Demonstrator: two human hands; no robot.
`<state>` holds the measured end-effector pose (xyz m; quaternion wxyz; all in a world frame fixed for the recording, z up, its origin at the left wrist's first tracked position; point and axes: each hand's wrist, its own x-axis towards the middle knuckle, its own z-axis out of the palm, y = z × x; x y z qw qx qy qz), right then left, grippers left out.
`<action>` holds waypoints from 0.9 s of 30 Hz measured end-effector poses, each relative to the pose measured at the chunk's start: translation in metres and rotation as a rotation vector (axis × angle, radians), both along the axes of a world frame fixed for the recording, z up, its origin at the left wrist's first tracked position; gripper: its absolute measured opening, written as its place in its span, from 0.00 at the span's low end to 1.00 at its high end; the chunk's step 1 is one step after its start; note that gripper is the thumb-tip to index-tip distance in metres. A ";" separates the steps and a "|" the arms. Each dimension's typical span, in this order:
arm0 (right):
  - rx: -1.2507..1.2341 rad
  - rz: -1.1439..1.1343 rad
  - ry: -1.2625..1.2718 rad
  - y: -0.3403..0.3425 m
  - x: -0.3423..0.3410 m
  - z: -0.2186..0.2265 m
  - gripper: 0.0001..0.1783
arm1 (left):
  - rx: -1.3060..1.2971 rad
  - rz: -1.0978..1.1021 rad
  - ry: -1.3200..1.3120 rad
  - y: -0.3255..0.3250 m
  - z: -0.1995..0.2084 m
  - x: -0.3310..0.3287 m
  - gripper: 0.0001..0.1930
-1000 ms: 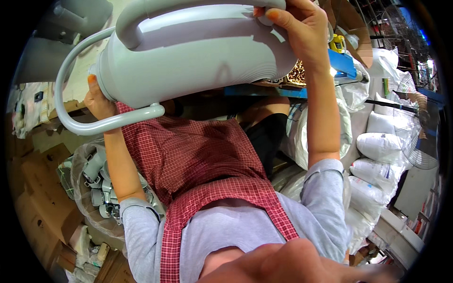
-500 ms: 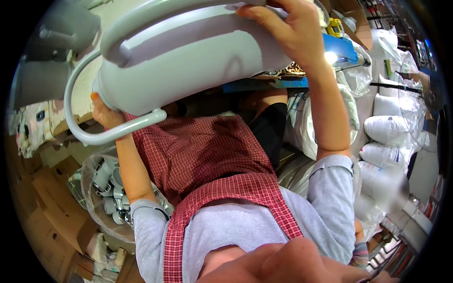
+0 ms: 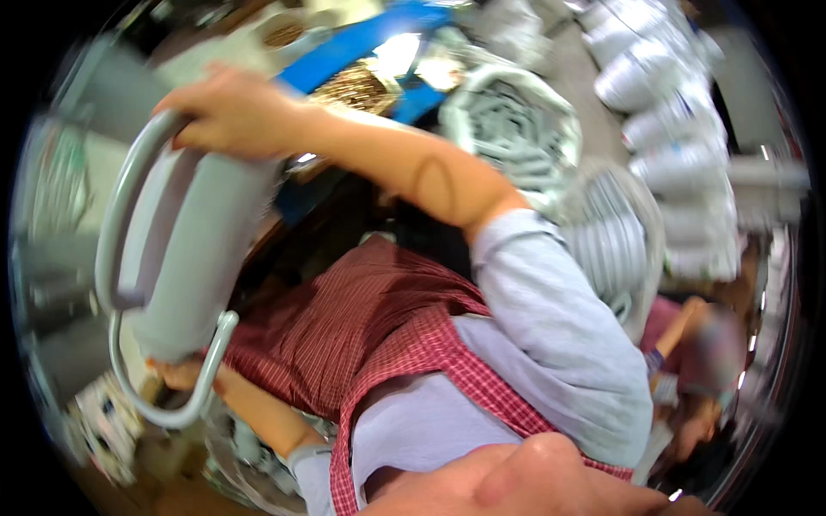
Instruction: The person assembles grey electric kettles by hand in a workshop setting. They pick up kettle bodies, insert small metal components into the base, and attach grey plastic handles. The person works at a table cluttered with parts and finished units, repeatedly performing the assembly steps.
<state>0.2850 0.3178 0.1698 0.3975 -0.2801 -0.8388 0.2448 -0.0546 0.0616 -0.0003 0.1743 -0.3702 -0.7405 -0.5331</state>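
Observation:
A large pale grey plastic jug (image 3: pixel 198 236) with a long side handle (image 3: pixel 112 224) is held tilted in front of me at the left. My right hand (image 3: pixel 228 112) grips its upper end, the fingers wrapped over the top of the handle. Down at the jug's lower end, my left hand (image 3: pixel 176 372) supports it, and most of its fingers are hidden behind the jug. A curved grey bail (image 3: pixel 172 417) swings out past that end, close to my left hand. The picture is smeared by motion.
A blue tray (image 3: pixel 361 43) with small brass-coloured parts (image 3: pixel 348 90) stands beyond my right forearm. Right of it are a bag of grey handles (image 3: pixel 516 129) and a bag of stacked grey parts (image 3: pixel 607 232). White sacks (image 3: pixel 637 77) line the far right, near another person (image 3: pixel 693 344).
The jug has moved left and turned steeper, with both hands still on it. My right arm now reaches across to the left. The surroundings have shifted as my view turned right.

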 end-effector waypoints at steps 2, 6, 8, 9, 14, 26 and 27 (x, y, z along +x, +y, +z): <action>0.003 -0.001 -0.011 0.000 0.002 -0.001 0.21 | -0.015 0.044 -0.052 0.019 0.011 0.025 0.16; 0.170 -0.131 0.233 -0.024 0.045 -0.045 0.22 | -0.063 0.098 -0.174 0.016 0.062 0.079 0.19; 0.239 -0.266 0.245 -0.068 0.126 -0.050 0.30 | -0.036 0.085 -0.155 0.013 0.064 0.072 0.19; 0.249 -0.466 0.157 -0.099 0.174 -0.044 0.32 | -0.030 0.085 -0.148 0.014 0.066 0.069 0.19; 0.152 -1.508 -0.702 -0.273 0.412 -0.004 0.24 | 0.014 0.049 -0.103 0.017 0.082 0.068 0.20; -0.285 -1.333 -0.090 -0.248 0.465 0.043 0.32 | 0.481 -0.042 -0.624 0.025 0.096 0.060 0.23; -0.312 -1.089 0.166 -0.224 0.475 0.014 0.32 | 0.525 -0.074 -0.644 0.022 0.100 0.071 0.23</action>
